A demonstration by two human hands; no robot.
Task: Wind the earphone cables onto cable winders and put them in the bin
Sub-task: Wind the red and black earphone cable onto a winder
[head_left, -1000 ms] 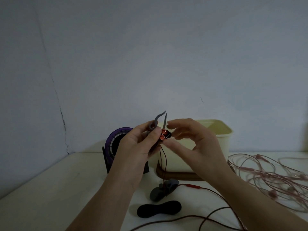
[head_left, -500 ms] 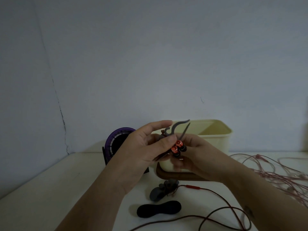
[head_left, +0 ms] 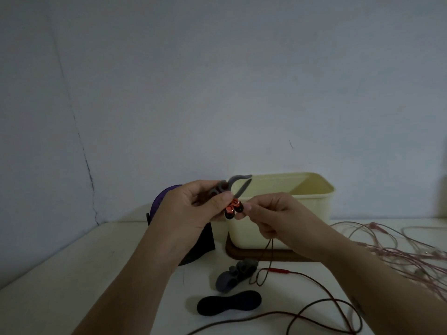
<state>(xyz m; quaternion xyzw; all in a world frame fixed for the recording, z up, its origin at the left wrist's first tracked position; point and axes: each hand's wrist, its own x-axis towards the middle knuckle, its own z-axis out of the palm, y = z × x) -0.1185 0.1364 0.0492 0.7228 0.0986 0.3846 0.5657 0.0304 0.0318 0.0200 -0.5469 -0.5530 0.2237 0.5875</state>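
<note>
My left hand (head_left: 193,209) grips a grey cable winder (head_left: 229,187) in front of the cream bin (head_left: 302,213), its two flaps sticking up to the right. The red earbuds (head_left: 232,208) sit at the winder's lower end, under my left thumb. My right hand (head_left: 278,218) pinches the dark red cable (head_left: 271,257) just right of the earbuds, and the cable drops to the table and loops across it. On the table below lie a second grey winder (head_left: 233,276) and a black winder (head_left: 229,302).
The bin stands on a brown tray (head_left: 244,255) against the wall. A purple and black round device (head_left: 164,199) sits left of the bin, mostly behind my left hand. A tangle of pink earphone cables (head_left: 399,247) covers the table's right side.
Both hands have sunk slightly and the winder has tilted to the right. My right hand moved from open fingers near the earbuds to a pinch on the cable beside them.
</note>
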